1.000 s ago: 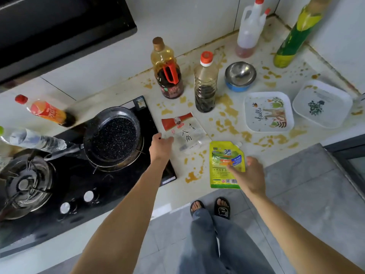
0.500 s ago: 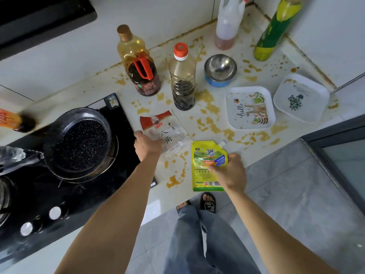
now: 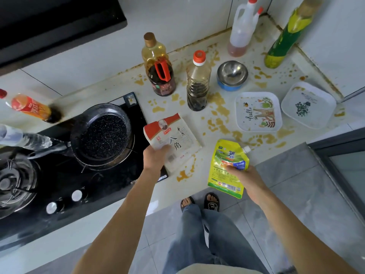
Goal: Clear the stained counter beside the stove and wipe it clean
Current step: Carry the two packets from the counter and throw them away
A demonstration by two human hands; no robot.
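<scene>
The white counter [image 3: 209, 123] beside the stove is spattered with yellow-brown stains. My left hand [image 3: 155, 158] grips a clear spice packet [image 3: 173, 136] with a red-and-white label, lifted and tilted above the counter's left part. My right hand [image 3: 244, 177] holds a yellow-green spouted pouch [image 3: 227, 165] by its lower right side, raised over the counter's front edge. On the counter stand a dark sauce bottle with a red handle [image 3: 161, 70], a red-capped bottle [image 3: 198, 84], a steel bowl [image 3: 232, 75], and two square white plates [image 3: 257, 111] [image 3: 308, 105].
A black frying pan [image 3: 102, 135] sits on the black stove [image 3: 59, 175] to the left, with a gas burner [image 3: 13, 182] beyond it. A white jug [image 3: 242, 28] and a green-yellow bottle [image 3: 286, 36] stand at the back corner. Two bottles [image 3: 33, 107] lie behind the stove.
Both hands have closed on their packets and lifted them off the counter. The spice packet has risen and tilted; the pouch has come up toward the front edge.
</scene>
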